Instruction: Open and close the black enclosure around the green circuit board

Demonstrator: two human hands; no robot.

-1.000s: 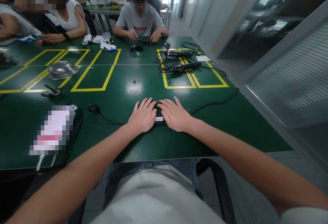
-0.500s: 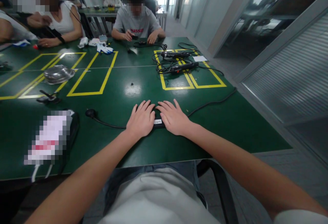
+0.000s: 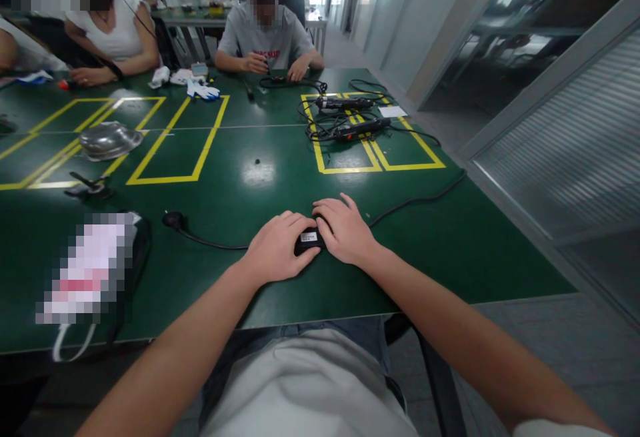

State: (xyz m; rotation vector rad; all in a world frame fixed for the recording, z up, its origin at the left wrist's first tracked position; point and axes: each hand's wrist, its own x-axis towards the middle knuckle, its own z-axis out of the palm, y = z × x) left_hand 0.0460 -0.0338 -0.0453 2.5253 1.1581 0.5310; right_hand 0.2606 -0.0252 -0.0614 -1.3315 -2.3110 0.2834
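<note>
A black power adapter (image 3: 309, 242) with a white label lies on the green table in front of me. My left hand (image 3: 277, 247) grips its left end, thumb along the near side and fingers over the far side. Wrapped over its right end is my right hand (image 3: 347, 230), with the thumb near the label. From the left end a black cord runs out to a plug (image 3: 173, 220). Another black cord (image 3: 415, 204) leads off to the right. Both ends of the adapter are hidden beneath my hands.
At the back right lie two black corded tools (image 3: 361, 129) among yellow tape outlines. A metal bowl (image 3: 110, 141), a small black clamp-like thing (image 3: 89, 186) and a blurred-out bag (image 3: 90, 267) are at left. Across the table a person (image 3: 270, 37) works; white-blue gloves (image 3: 203, 90) lie nearby.
My left hand has gone from lying spread over the adapter to gripping it, thumb now on the near side. My right-hand fingers have curled slightly. The view has shifted a little.
</note>
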